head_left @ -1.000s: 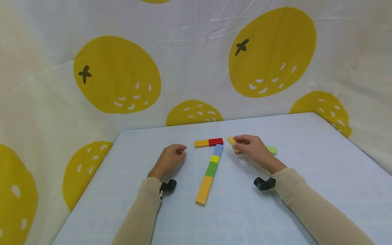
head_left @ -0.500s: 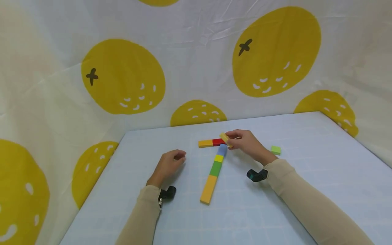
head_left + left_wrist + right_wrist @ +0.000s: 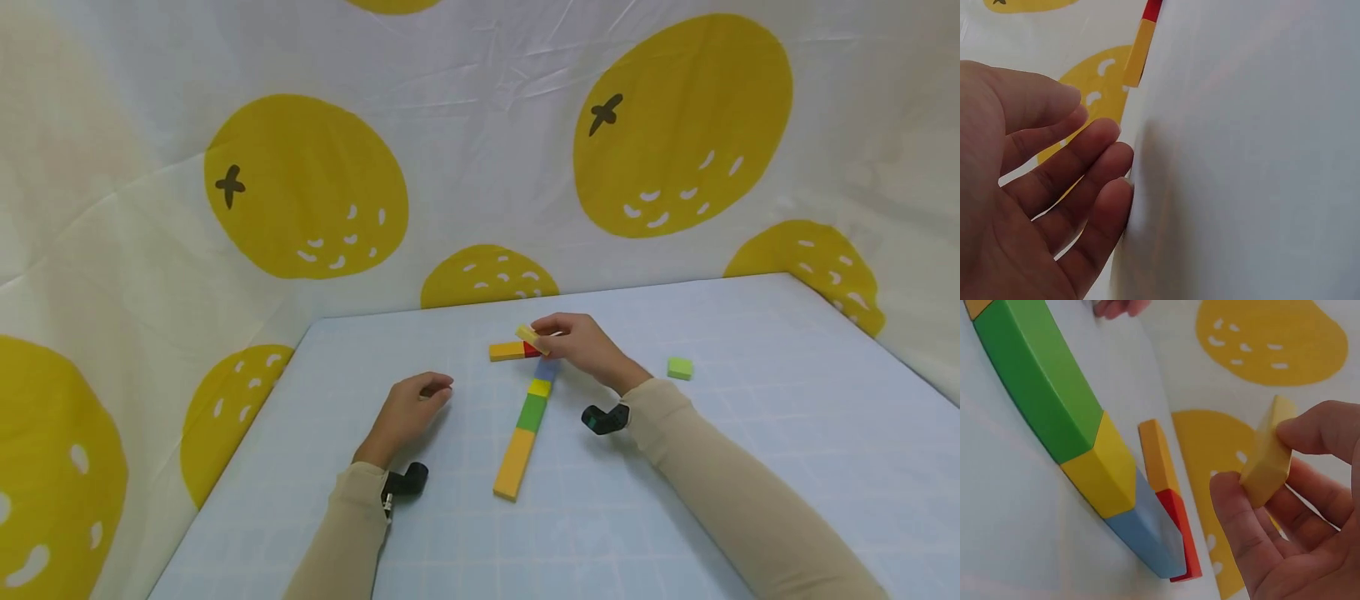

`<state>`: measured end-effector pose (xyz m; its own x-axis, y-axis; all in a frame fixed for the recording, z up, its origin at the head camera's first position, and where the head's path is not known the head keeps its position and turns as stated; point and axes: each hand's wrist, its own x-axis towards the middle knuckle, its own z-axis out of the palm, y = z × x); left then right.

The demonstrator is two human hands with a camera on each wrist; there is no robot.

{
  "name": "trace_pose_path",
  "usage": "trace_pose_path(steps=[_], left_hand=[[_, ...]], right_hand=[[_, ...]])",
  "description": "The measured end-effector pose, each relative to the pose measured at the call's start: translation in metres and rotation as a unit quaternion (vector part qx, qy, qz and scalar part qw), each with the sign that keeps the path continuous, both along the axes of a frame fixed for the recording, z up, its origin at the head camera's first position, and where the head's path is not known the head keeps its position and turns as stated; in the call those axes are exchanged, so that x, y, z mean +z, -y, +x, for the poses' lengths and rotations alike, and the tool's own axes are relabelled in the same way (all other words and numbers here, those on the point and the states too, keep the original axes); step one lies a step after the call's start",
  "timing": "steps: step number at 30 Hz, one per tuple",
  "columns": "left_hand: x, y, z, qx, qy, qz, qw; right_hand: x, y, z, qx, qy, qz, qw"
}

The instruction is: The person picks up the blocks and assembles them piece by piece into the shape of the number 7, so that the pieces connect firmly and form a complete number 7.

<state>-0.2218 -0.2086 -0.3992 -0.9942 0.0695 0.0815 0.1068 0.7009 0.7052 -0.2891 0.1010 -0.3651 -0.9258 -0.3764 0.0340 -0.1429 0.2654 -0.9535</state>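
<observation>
Between thumb and fingers, my right hand (image 3: 581, 340) pinches a pale yellow block (image 3: 1267, 453), raised over the far end of the blocks. Below it lies a red block (image 3: 1180, 531), end to end with an orange block (image 3: 507, 352). A blue block (image 3: 1147, 528), a bright yellow block (image 3: 1102, 469), a green block (image 3: 532, 412) and a longer orange block (image 3: 513, 467) form a slanting row toward me. Left of that row, my left hand (image 3: 405, 412) rests by the table with fingers loosely bent and nothing in them.
A light green block (image 3: 679, 368) lies apart on the right of the white table (image 3: 622, 517). Behind the table hangs a white cloth (image 3: 487, 167) with large yellow fruit prints. Each wrist carries a black camera (image 3: 606, 419).
My right hand has moved left with the pale yellow block, from right of the row to over the red block. The left hand has dropped slightly toward me.
</observation>
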Motion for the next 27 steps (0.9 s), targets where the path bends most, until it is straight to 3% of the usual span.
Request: trace_pose_path(steps=[9,27], left_hand=[[-0.001,0.004,-0.002,-0.006,0.003,0.017,0.9998],[-0.004,0.001,-0.003,0.012,0.02,0.024,0.9994]], right_hand=[[0.006,0.022,-0.008,0.009,-0.009,0.014,0.9998],[0.009,0.055,-0.027,0.026,-0.026,0.069,0.9969]])
